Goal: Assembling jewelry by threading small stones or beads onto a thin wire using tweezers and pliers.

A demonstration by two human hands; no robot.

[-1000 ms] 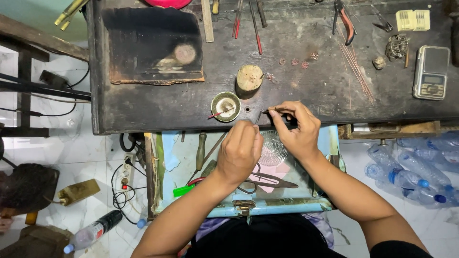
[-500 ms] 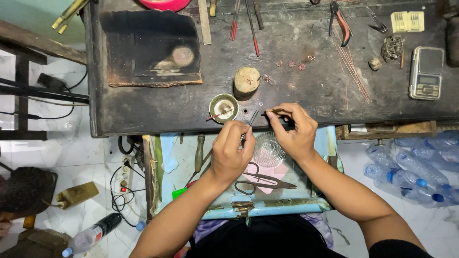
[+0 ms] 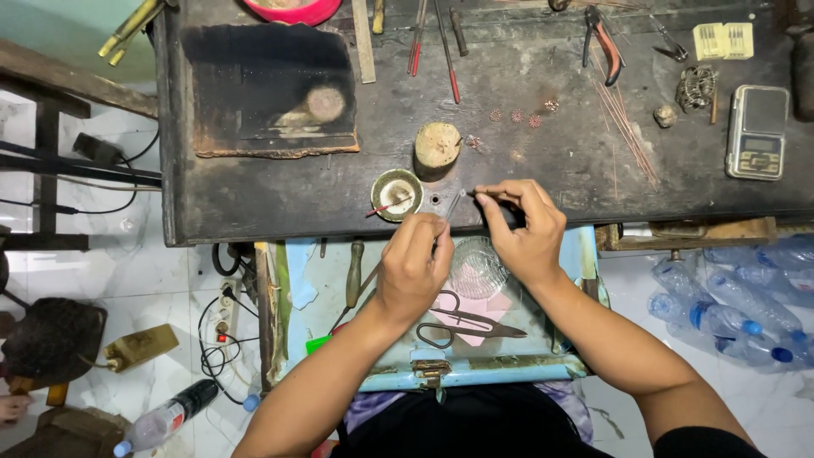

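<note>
Hands closed: left point(image 3: 413, 265) on tweezers point(image 3: 454, 206), right point(image 3: 524, 231) pinching thin wire point(image 3: 485, 193).

Left hand point(image 3: 413, 270) covers the handle of the thin tool it pinches; only the tip shows. Piece between the right hand's point(image 3: 527, 229) fingertips too small to identify. Pink bowl point(image 3: 282, 10) cut by the top edge. Scissors point(image 3: 469, 321) partly under the left wrist. Small reddish bits point(image 3: 523, 115) on the tabletop point(image 3: 543, 161): detail unreadable.
</note>
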